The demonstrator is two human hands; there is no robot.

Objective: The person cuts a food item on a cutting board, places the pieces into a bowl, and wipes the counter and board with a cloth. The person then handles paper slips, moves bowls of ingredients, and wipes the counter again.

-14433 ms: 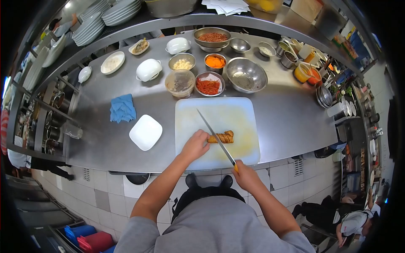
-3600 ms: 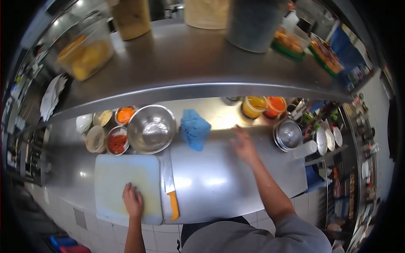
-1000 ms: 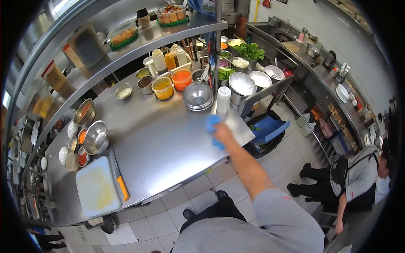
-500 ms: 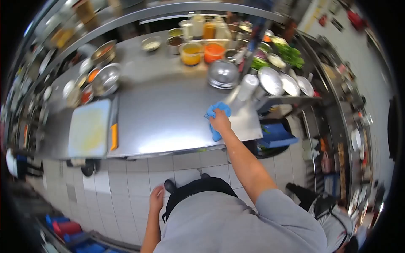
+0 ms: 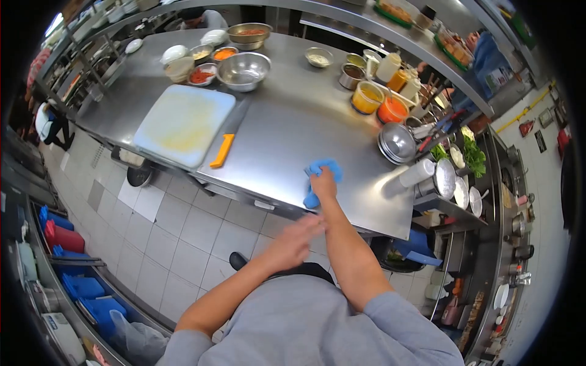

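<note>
My right hand (image 5: 323,183) is closed round a crumpled blue cloth (image 5: 314,200), which rests on the steel counter (image 5: 274,146) near its front edge. Smeared by motion, my left hand (image 5: 296,241) hangs in front of the counter edge, beside my right forearm; its fingers are too blurred to read. Left of the cloth lies a knife with an orange handle (image 5: 223,150), along the right side of a stained white cutting board (image 5: 185,125).
Steel bowls (image 5: 398,143), a white cylindrical container (image 5: 417,173) and tubs of yellow (image 5: 367,97) and orange sauce (image 5: 392,110) stand at the right. Behind the board are a large metal bowl (image 5: 244,71) and small bowls. A person (image 5: 52,122) is at the far left.
The view has turned, so the counter appears shifted and tilted. My left hand has risen from beside my body towards my right forearm. My right hand still holds the cloth.
</note>
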